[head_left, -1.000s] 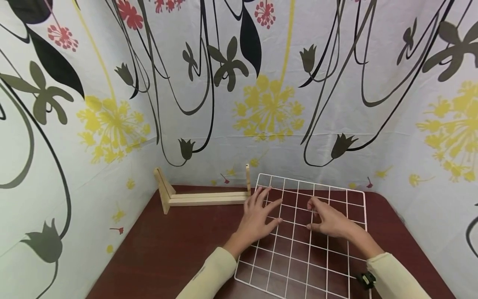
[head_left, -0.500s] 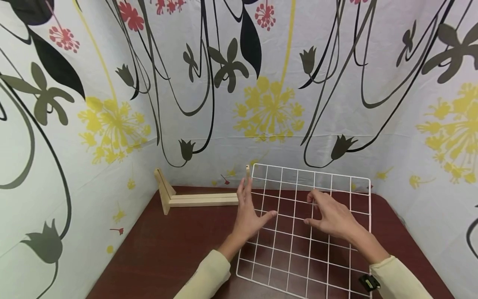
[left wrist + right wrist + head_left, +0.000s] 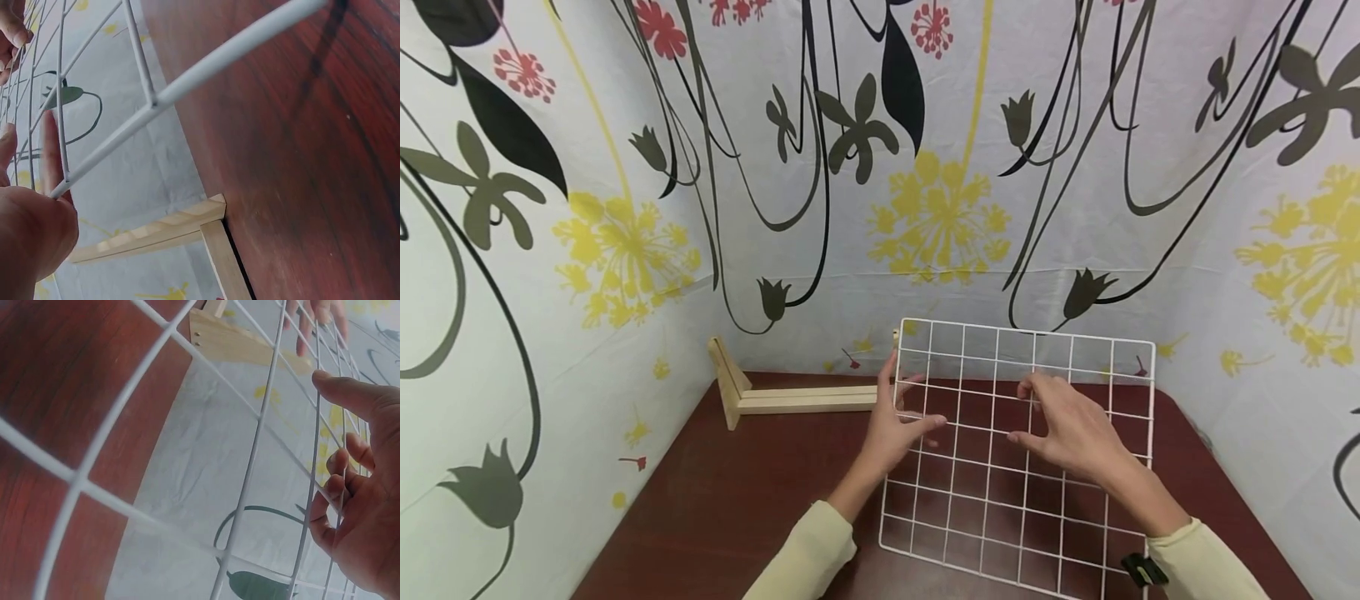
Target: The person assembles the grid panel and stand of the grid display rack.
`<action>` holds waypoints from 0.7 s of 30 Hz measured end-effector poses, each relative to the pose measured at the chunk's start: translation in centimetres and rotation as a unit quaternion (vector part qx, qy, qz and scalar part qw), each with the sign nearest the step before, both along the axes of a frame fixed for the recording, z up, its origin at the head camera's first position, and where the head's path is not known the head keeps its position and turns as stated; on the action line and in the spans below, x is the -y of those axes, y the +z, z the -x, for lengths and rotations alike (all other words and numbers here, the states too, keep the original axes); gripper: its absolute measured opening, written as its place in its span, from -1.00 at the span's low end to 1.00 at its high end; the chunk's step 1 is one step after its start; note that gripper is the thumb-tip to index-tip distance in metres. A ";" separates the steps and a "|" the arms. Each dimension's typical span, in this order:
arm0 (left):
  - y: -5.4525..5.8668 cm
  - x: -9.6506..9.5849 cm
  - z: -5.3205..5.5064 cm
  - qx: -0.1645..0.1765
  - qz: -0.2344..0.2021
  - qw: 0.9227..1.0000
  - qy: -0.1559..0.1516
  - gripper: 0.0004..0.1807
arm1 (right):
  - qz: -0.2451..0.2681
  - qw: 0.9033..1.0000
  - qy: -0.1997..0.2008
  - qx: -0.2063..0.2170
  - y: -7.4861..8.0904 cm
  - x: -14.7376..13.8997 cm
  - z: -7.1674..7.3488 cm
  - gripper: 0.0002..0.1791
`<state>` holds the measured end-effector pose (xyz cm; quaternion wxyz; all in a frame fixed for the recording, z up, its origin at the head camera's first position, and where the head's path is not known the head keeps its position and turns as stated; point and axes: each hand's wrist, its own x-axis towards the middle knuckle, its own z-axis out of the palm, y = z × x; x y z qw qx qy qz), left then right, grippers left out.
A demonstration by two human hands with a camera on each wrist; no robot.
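A white wire grid panel (image 3: 1034,332) stands tilted up over the table, its lower edge toward me. My left hand (image 3: 887,435) grips the panel's left edge, thumb in front and fingers behind the wires. In the left wrist view the edge wire (image 3: 153,107) runs into that hand (image 3: 44,228). My right hand (image 3: 1072,427) holds the middle wires, with thumb and curled fingers apart. The right wrist view shows those fingertips hooked through the mesh, the thumb (image 3: 347,390) lying against a wire.
A pale wooden stand (image 3: 808,401) with two uprights sits at the back left of the dark red table (image 3: 737,500); its right upright is mostly hidden behind my left hand and the panel. Floral cloth (image 3: 955,208) hangs around the table. A small black device (image 3: 1144,570) is at my right wrist.
The panel's far edge has risen, so it stands steeper. My left hand has shifted from lying over the wires to wrapping the left edge; the right hand keeps its hold.
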<state>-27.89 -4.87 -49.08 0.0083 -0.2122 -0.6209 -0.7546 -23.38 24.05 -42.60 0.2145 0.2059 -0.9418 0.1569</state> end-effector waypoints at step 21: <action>1.3 0.0 -0.1 -0.065 -0.120 0.991 0.005 -0.14 | 0.021 0.987 0.067 -0.143 1.8 -0.6 -1.2 -0.36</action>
